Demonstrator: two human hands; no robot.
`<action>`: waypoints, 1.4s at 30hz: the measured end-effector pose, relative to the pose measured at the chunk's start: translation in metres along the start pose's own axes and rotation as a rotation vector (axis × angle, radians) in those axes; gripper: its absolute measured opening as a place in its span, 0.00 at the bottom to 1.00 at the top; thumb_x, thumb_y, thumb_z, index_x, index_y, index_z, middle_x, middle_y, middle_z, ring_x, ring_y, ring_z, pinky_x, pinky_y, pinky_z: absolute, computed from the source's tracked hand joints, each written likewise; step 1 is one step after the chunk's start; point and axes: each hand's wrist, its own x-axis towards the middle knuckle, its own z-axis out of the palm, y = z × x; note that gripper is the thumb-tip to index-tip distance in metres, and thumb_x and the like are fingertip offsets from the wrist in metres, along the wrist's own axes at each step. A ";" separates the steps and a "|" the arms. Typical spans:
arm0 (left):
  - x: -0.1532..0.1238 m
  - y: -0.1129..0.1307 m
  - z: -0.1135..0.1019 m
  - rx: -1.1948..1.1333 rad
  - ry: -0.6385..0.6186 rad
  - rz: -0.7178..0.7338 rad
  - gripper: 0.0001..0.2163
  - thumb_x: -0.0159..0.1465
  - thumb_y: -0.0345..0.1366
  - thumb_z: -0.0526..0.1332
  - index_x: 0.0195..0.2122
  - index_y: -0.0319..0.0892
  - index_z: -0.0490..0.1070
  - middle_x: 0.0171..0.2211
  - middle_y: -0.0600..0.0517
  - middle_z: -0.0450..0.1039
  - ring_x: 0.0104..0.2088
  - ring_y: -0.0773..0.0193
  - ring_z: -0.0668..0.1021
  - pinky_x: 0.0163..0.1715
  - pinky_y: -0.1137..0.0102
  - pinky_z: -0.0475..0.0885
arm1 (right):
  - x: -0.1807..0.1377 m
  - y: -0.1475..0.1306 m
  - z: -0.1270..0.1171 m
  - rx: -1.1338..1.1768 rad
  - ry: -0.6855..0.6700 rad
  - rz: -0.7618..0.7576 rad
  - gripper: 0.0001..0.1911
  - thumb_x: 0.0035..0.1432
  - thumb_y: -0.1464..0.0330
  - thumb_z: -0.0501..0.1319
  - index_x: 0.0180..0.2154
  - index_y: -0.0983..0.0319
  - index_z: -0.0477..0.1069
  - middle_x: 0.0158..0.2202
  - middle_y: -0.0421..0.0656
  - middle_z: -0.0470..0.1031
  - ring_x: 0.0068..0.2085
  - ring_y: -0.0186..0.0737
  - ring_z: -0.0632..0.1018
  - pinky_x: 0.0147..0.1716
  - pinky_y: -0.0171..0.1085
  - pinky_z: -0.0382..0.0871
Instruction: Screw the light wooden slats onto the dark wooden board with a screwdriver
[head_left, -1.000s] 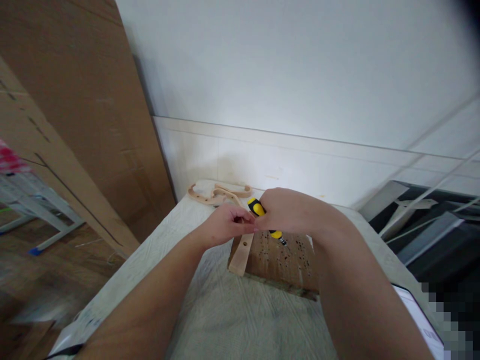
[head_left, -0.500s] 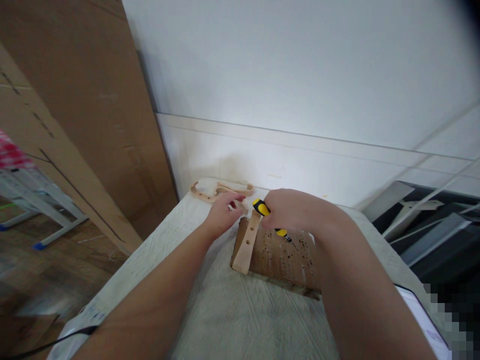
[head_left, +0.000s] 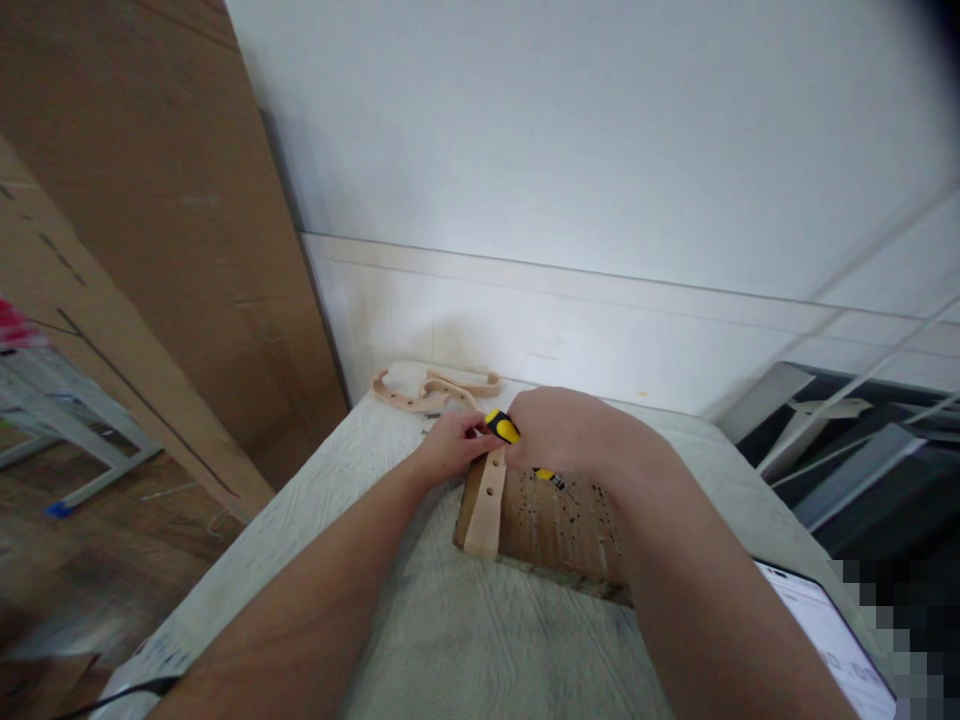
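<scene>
My right hand is closed round a yellow and black screwdriver, its shaft pointing right and down over a dark wooden block dotted with small holes. A pale wooden strip with two round holes lies along the block's left side, its far end hidden by my hands. At that end is my left hand, thumb and fingers drawn together near the screwdriver's handle. Whatever they pinch is too small or hidden to name. Behind my left hand, curved pale wooden pieces lie on the cloth.
A cream cloth covers the table, which meets a white wall. Tall cardboard stands on the left. A phone lies at the right edge, with dark and grey panels beyond it.
My left hand has come back from the curved pieces to the strip's far end, its fingers drawing together. My right hand and the screwdriver have shifted slightly left towards it.
</scene>
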 end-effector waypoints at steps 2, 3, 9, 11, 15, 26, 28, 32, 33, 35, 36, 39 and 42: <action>0.000 -0.002 0.000 -0.009 0.002 0.009 0.07 0.54 0.37 0.62 0.28 0.37 0.74 0.24 0.54 0.72 0.26 0.68 0.69 0.30 0.73 0.65 | 0.003 -0.003 0.003 -0.006 0.016 0.014 0.18 0.50 0.64 0.59 0.40 0.66 0.79 0.33 0.53 0.80 0.32 0.47 0.79 0.25 0.37 0.64; 0.000 -0.002 0.001 -0.012 0.007 0.010 0.07 0.54 0.36 0.62 0.27 0.37 0.74 0.24 0.54 0.72 0.25 0.68 0.68 0.29 0.73 0.65 | 0.005 -0.004 0.004 -0.007 0.025 0.017 0.17 0.51 0.64 0.59 0.40 0.65 0.79 0.34 0.54 0.80 0.34 0.48 0.79 0.26 0.37 0.66; 0.000 -0.001 0.002 0.030 0.059 -0.027 0.06 0.51 0.34 0.62 0.23 0.36 0.72 0.21 0.55 0.68 0.24 0.68 0.66 0.28 0.72 0.63 | 0.007 -0.010 0.006 -0.015 0.049 0.054 0.18 0.52 0.62 0.61 0.42 0.65 0.78 0.38 0.55 0.80 0.39 0.52 0.80 0.31 0.40 0.71; 0.000 0.001 0.002 0.040 0.061 -0.035 0.07 0.52 0.35 0.62 0.23 0.36 0.72 0.20 0.55 0.68 0.24 0.68 0.66 0.27 0.72 0.62 | 0.007 -0.011 0.006 -0.013 0.054 0.066 0.18 0.53 0.62 0.62 0.43 0.65 0.78 0.39 0.56 0.80 0.40 0.53 0.80 0.33 0.41 0.72; -0.001 0.004 0.000 0.070 0.074 -0.056 0.07 0.51 0.35 0.62 0.22 0.36 0.72 0.20 0.55 0.69 0.24 0.68 0.67 0.27 0.72 0.62 | 0.010 -0.012 0.008 -0.017 0.043 0.065 0.18 0.53 0.63 0.62 0.44 0.64 0.77 0.40 0.55 0.80 0.41 0.51 0.80 0.35 0.40 0.72; -0.001 0.004 -0.003 0.005 0.002 0.038 0.09 0.52 0.34 0.60 0.29 0.37 0.78 0.26 0.53 0.76 0.30 0.63 0.73 0.32 0.71 0.67 | 0.018 -0.015 0.015 -0.032 -0.006 0.067 0.17 0.54 0.65 0.61 0.45 0.63 0.77 0.41 0.55 0.79 0.43 0.48 0.79 0.37 0.38 0.72; -0.002 0.003 -0.003 0.019 -0.006 0.028 0.10 0.52 0.34 0.59 0.30 0.37 0.78 0.25 0.54 0.76 0.29 0.63 0.73 0.32 0.71 0.67 | 0.018 -0.015 0.016 -0.029 -0.001 0.074 0.17 0.54 0.65 0.61 0.46 0.63 0.77 0.41 0.55 0.79 0.44 0.48 0.79 0.37 0.38 0.72; -0.002 0.003 -0.005 0.039 -0.020 0.031 0.11 0.52 0.33 0.58 0.32 0.38 0.79 0.24 0.55 0.75 0.29 0.64 0.72 0.32 0.72 0.66 | 0.018 -0.015 0.016 -0.022 -0.006 0.080 0.18 0.54 0.66 0.61 0.47 0.63 0.76 0.41 0.55 0.79 0.44 0.48 0.79 0.38 0.38 0.72; -0.002 0.003 -0.005 0.041 -0.025 0.035 0.11 0.52 0.33 0.58 0.32 0.38 0.79 0.24 0.55 0.75 0.29 0.64 0.72 0.32 0.72 0.66 | 0.018 -0.015 0.016 -0.023 -0.008 0.082 0.18 0.55 0.66 0.61 0.47 0.63 0.76 0.41 0.55 0.79 0.44 0.48 0.79 0.38 0.38 0.72; -0.002 0.003 -0.006 0.048 -0.028 0.042 0.11 0.53 0.34 0.58 0.33 0.39 0.79 0.25 0.55 0.75 0.29 0.64 0.73 0.33 0.72 0.66 | 0.018 -0.015 0.017 -0.027 -0.007 0.083 0.17 0.55 0.66 0.60 0.46 0.63 0.76 0.41 0.55 0.79 0.43 0.48 0.80 0.38 0.38 0.72; -0.002 0.003 -0.006 0.051 -0.029 0.045 0.12 0.52 0.33 0.58 0.33 0.39 0.79 0.26 0.55 0.76 0.29 0.64 0.73 0.33 0.72 0.66 | 0.018 -0.014 0.017 -0.030 -0.005 0.081 0.17 0.55 0.66 0.60 0.46 0.63 0.77 0.40 0.55 0.79 0.43 0.48 0.80 0.37 0.38 0.72; -0.001 0.002 -0.006 0.043 -0.033 0.040 0.12 0.52 0.34 0.58 0.33 0.38 0.79 0.25 0.54 0.75 0.29 0.64 0.72 0.32 0.73 0.65 | 0.018 -0.014 0.019 -0.036 0.006 0.076 0.16 0.55 0.66 0.60 0.45 0.63 0.77 0.40 0.55 0.80 0.42 0.48 0.80 0.37 0.38 0.72; -0.001 0.002 -0.006 0.037 -0.042 0.048 0.11 0.53 0.35 0.58 0.32 0.38 0.79 0.25 0.54 0.75 0.28 0.64 0.72 0.30 0.73 0.65 | 0.018 -0.014 0.019 -0.032 0.026 0.080 0.17 0.55 0.66 0.60 0.45 0.63 0.77 0.40 0.56 0.79 0.43 0.49 0.80 0.37 0.38 0.72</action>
